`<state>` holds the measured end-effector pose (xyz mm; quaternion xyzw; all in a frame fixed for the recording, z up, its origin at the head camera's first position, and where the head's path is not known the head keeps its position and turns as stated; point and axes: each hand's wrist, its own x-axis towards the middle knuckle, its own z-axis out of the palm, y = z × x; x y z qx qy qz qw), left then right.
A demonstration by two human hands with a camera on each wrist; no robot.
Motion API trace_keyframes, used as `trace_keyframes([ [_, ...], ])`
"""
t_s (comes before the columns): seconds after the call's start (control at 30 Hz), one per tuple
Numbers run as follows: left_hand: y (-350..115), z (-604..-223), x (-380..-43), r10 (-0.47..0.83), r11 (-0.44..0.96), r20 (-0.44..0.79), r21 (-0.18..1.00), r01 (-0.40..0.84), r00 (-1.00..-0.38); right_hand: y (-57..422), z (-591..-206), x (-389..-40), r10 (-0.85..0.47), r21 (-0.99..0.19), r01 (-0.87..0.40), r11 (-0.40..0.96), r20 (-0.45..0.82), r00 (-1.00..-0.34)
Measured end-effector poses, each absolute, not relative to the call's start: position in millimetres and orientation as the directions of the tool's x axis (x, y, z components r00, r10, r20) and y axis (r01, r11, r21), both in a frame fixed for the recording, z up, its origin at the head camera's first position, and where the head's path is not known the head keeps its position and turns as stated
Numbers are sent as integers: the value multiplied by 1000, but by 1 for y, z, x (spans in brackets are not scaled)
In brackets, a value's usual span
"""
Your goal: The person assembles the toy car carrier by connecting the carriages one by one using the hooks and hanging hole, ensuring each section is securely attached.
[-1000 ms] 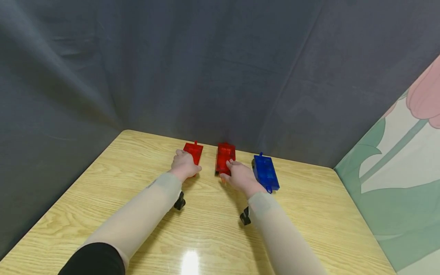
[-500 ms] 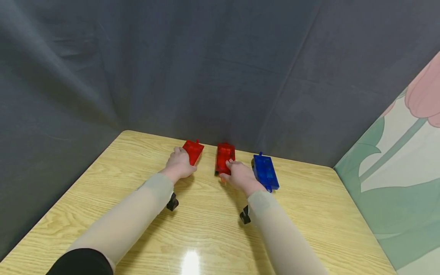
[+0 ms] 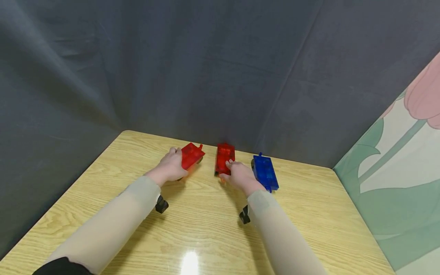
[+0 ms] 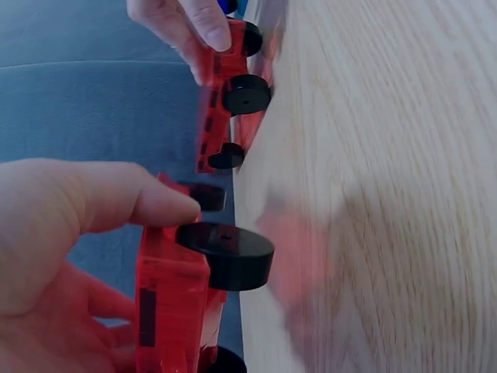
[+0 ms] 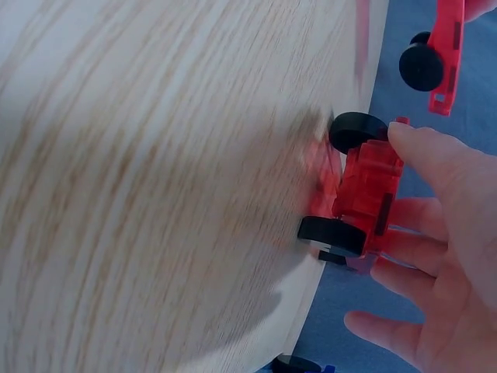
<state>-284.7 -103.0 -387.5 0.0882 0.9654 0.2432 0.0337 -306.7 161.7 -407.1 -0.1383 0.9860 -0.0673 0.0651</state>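
Two red, see-through toy wagons with black wheels and hitch tabs are at the table's far side. My left hand point(image 3: 169, 165) grips the left red toy wagon point(image 4: 172, 268) by its sides, thumb near a wheel. It sits at a slant in the head view and seems raised off the table. My right hand point(image 3: 239, 176) holds the near end of the middle red toy wagon point(image 3: 225, 156) between thumb and fingers. Its wheels point(image 5: 332, 235) rest on the table. Right of that hand stands a blue toy wagon point(image 3: 266, 172), untouched.
The wood-grain table point(image 3: 206, 229) ends at a dark grey curtain point(image 3: 206, 76) just behind the wagons. A wall panel with a tulip pattern point(image 3: 395, 183) borders the right side. Black wrist cameras point(image 3: 161, 204) hang under both wrists.
My left hand has moved left and a little toward me, turning the left red toy wagon clockwise as seen from the head. My right hand, the middle wagon and the blue one have stayed put.
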Motion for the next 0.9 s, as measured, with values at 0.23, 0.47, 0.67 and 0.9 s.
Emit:
trace_keyframes([
  [0.23, -115, -383, -274, 279, 835, -42, 505, 221, -959, 162, -408, -308, -290, -150, -273, 950, -103, -952],
  [0.47, -128, -373, -263, 356, 791, -62, 551, 265, -933, 161, -408, -309, -269, -156, -250, 956, -112, -957],
  [0.67, -138, -365, -256, 435, 759, -80, 569, 318, -897, 162, -407, -309, -270, -157, -250, 955, -117, -956],
  [0.9, -149, -360, -247, 511, 726, -119, 591, 353, -851, 163, -407, -308, -276, -152, -258, 954, -115, -954],
])
